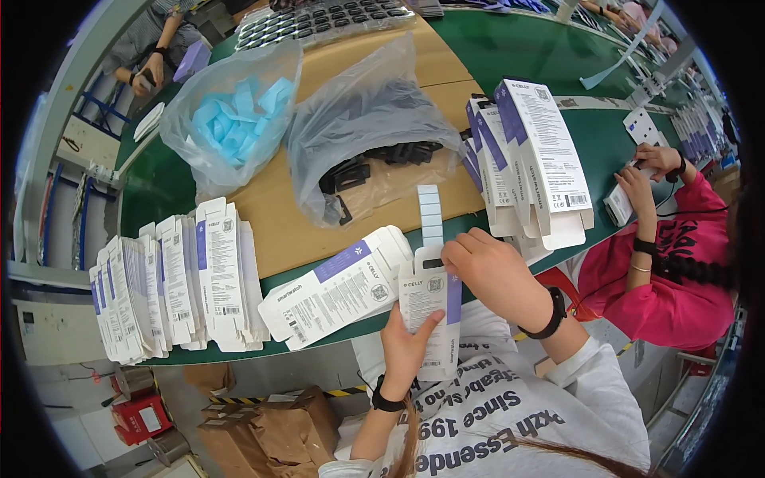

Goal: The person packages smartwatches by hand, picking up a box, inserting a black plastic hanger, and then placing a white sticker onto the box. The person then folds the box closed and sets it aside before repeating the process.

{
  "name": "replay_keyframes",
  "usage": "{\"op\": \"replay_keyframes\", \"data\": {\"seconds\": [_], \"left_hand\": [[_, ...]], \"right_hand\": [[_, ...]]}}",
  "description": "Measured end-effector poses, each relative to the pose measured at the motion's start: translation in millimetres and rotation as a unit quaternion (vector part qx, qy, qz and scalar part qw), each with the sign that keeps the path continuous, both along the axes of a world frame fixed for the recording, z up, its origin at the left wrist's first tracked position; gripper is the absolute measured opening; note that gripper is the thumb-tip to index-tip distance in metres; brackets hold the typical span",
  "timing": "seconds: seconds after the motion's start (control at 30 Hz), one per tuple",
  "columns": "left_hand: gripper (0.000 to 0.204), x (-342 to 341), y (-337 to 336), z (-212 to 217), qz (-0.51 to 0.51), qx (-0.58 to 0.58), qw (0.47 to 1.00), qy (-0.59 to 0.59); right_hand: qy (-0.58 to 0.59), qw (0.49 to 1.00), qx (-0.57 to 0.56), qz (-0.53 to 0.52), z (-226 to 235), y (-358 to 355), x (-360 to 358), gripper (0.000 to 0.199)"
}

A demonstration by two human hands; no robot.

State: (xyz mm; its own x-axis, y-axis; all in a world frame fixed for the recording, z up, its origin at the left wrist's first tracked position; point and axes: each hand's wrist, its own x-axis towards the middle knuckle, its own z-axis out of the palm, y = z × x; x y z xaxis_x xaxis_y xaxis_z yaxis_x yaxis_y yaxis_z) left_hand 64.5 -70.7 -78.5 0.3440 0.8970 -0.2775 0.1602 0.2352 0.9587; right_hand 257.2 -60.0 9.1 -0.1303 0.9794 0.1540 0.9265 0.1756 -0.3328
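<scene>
My left hand [405, 344] grips a flat white and purple carton [424, 315] from its left side, thumb across the front, held upright at the table's near edge. At the carton's upper right corner my right hand [488, 267] is closed, fingertips pressed against its top tab. A black strip [433, 263] shows at the slot in that tab, beside those fingertips. Just beyond lies a strip of pale blue labels [430, 213]. A small pile of similar cartons [331, 291] rests to the left of my left hand, slanted and partly behind the held one.
Stacked cartons stand on the left [219, 271] and the right [542, 159]. Behind are a bag of black plastic pieces [366, 143] and a bag of light blue strips [239, 115]. A black-parts tray [319, 24] lies farther back. A co-worker in pink [669, 271] sits at right.
</scene>
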Motion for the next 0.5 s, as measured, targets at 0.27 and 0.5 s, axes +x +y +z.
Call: {"op": "replay_keyframes", "data": {"seconds": [0.27,0.5], "left_hand": [[0.043,-1,0,-2,0.008,-0.009,1.000,-0.016],[0.044,-1,1,0,0.005,-0.015,1.000,-0.003]], "right_hand": [[-0.029,0.999,-0.001,0.026,-7,18,-6,0.016],[0.045,0.994,0.064,-0.071,-16,30,-6,0.030]]}}
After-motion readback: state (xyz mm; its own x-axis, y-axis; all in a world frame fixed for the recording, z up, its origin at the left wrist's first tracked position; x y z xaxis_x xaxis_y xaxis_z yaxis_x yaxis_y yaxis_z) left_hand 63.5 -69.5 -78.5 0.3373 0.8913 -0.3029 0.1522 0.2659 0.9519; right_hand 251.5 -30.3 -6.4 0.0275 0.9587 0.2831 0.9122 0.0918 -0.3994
